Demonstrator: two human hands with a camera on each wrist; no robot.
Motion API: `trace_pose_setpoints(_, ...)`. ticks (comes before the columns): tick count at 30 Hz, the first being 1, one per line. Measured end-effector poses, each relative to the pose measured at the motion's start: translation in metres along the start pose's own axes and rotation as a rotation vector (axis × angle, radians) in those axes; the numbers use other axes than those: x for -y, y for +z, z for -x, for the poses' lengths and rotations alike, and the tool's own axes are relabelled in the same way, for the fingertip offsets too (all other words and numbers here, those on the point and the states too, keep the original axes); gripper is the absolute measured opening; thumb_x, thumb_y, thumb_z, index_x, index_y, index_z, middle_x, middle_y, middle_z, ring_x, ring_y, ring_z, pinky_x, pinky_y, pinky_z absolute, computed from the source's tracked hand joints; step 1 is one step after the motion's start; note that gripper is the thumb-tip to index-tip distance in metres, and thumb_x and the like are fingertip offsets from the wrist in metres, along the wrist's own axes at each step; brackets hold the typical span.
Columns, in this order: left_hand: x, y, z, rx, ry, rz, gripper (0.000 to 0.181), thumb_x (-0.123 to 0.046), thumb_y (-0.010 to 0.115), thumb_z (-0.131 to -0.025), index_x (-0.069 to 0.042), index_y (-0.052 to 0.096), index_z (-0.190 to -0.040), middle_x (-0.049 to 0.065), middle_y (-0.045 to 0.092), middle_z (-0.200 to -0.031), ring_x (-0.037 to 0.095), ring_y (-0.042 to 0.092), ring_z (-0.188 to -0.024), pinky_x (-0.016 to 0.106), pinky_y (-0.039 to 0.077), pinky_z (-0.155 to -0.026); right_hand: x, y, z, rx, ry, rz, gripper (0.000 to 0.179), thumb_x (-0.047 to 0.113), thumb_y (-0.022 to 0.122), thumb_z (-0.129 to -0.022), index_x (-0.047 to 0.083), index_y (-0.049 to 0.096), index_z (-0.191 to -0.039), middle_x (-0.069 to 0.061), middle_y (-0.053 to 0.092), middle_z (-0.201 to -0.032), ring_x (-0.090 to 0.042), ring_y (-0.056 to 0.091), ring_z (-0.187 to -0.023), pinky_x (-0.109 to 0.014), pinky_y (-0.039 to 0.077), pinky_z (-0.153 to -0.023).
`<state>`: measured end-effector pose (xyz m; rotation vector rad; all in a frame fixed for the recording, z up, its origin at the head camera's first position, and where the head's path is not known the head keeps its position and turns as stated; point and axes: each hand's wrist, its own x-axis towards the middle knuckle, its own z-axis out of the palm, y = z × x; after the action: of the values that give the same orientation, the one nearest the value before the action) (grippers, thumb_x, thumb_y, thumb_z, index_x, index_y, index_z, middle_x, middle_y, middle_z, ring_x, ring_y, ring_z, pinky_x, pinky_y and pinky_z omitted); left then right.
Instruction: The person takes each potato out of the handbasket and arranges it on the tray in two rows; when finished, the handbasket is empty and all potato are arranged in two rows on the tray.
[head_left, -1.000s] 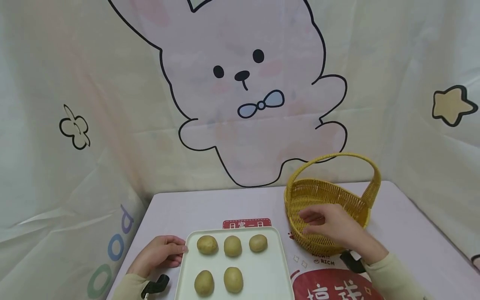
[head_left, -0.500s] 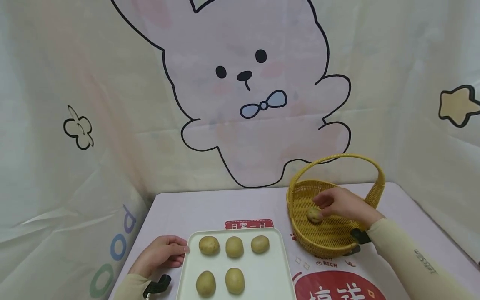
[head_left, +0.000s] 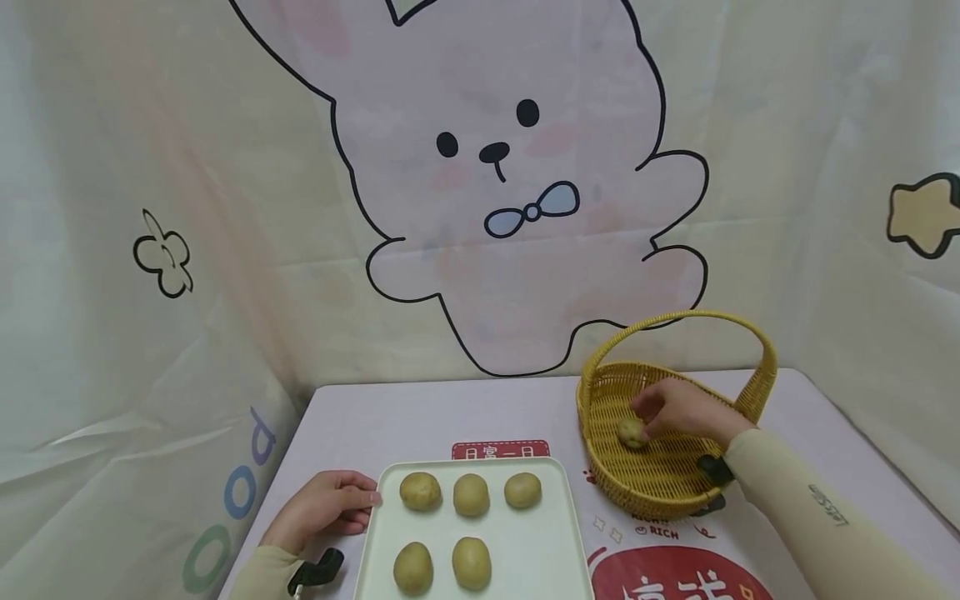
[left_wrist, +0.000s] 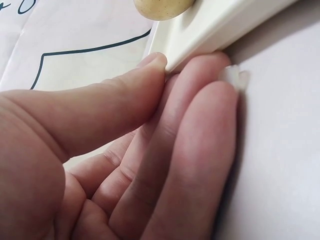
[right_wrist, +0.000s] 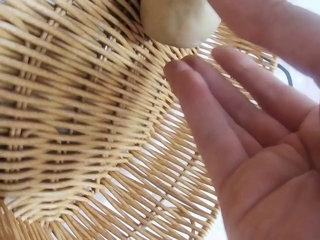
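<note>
A white tray holds several potatoes, such as one at its front. My left hand is at its left edge, and in the left wrist view the thumb and forefinger pinch the tray's rim. On the right, my right hand reaches into a yellow woven basket. One potato lies inside, right at that hand's fingertips. The right wrist view has the fingers nearly straight, with the potato just past their tips and the thumb beside it.
The basket's tall arched handle rises above the right hand. A cloth with red printed patches covers the table. Behind stands a curtain with a cartoon animal. Black straps are on both wrists.
My right hand has shifted right and slightly back inside the basket, and a potato now shows at its fingertips. The left hand stays at the tray. The head view has turned slightly left.
</note>
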<state>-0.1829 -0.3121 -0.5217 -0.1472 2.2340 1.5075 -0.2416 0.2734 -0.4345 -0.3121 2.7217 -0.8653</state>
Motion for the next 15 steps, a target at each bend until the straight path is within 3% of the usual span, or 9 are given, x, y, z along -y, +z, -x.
trace_pose_setpoints(15,-0.0032,0.0015,0.0015,-0.016,-0.022,-0.016,0.038,-0.023,0.082,-0.096,0.002,0.069,-0.122,0.004,0.073,-0.082,0.013,0.07,-0.071,0.029,0.065,-0.068,0.0001,0.0051,-0.0071,0.006,-0.006,0.053,0.046,0.015,0.093,-0.081,-0.002,0.077,-0.121,-0.011,0.079,-0.112,-0.025,0.072,-0.102,-0.055,0.06,-0.098)
